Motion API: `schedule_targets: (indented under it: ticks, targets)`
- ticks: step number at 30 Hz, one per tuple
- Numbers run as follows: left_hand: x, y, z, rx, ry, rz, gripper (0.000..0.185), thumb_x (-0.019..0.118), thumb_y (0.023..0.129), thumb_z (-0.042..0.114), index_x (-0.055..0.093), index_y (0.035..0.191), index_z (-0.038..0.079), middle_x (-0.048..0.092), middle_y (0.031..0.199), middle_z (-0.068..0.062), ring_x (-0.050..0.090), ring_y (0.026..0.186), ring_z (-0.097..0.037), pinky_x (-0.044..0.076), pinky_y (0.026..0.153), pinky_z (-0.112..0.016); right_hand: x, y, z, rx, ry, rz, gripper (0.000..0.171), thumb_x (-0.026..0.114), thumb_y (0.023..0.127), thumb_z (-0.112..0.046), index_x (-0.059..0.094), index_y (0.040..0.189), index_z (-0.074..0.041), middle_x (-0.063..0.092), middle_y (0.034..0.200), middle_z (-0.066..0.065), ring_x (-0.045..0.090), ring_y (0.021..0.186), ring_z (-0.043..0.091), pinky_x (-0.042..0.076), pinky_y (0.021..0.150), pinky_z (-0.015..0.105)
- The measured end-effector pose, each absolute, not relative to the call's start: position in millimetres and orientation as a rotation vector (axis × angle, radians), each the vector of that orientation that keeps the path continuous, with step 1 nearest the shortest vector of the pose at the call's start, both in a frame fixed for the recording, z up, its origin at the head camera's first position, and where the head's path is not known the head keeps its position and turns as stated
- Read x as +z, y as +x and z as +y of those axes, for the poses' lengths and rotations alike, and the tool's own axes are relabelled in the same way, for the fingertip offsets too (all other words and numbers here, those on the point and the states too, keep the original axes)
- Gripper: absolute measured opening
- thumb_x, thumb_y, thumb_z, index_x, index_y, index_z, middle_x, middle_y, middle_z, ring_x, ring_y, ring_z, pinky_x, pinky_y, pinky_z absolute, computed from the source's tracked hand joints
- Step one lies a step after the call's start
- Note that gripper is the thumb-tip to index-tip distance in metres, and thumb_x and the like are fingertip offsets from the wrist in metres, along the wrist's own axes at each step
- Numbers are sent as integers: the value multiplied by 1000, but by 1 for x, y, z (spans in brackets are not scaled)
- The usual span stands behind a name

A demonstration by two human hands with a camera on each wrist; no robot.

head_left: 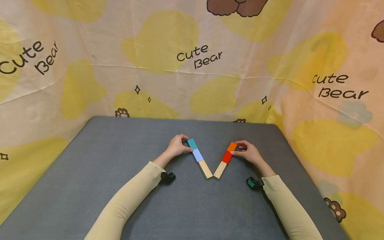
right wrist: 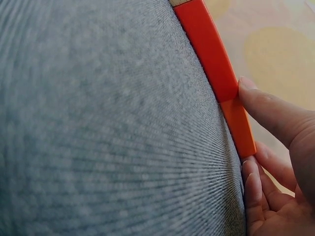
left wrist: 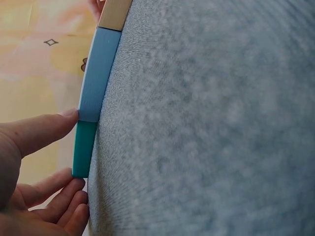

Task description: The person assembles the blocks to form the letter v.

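Two slanting rows of wooden blocks lie on the dark grey table, their near ends meeting in a V. The left row has a teal block (head_left: 192, 143), a light blue block (head_left: 197, 155) and a plain wood block (head_left: 205, 169). In the right row are an orange block (head_left: 232, 146), a red block (head_left: 226, 157) and another plain wood block (head_left: 220, 170). My left hand (head_left: 177, 145) touches the blue block's edge near the teal joint with its thumb, fingertips at the teal end. Likewise, my right hand (head_left: 249, 152) has its thumb by the red-orange joint and fingertips at the orange end.
A grey cloth-like surface (head_left: 144, 206) covers the table. Behind and beside it hangs a printed curtain (head_left: 168, 40) with yellow patches and lettering. Dark straps with small devices (head_left: 168, 177) sit on both wrists.
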State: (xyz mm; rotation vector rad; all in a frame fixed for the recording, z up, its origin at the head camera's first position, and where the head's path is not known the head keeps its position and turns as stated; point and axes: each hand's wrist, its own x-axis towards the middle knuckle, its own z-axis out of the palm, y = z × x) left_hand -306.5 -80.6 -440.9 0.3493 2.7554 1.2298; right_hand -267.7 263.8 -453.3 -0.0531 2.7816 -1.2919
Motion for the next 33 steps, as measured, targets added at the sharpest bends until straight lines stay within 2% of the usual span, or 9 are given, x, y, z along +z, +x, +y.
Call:
schedule_targets:
  ticks: [21,33]
  targets:
    - [-440,-307,-83,1226,360,2747,58,82,73,28,59,121,3,58,119,-15,54,113,-29,43,97,-41,-454,-269,263,-1287,-66,2799,67,77,78,-37,52,131,-4,53,130,20,51,117,34,41,98,47]
    - [-440,-308,-99,1374,320,2662,54,76,80,31,59,123,4,60,124,-12,53,116,-28,43,97,-42,-454,-269,263,-1303,-82,2801,65,77,78,-36,53,130,-5,53,130,19,51,116,33,42,98,47]
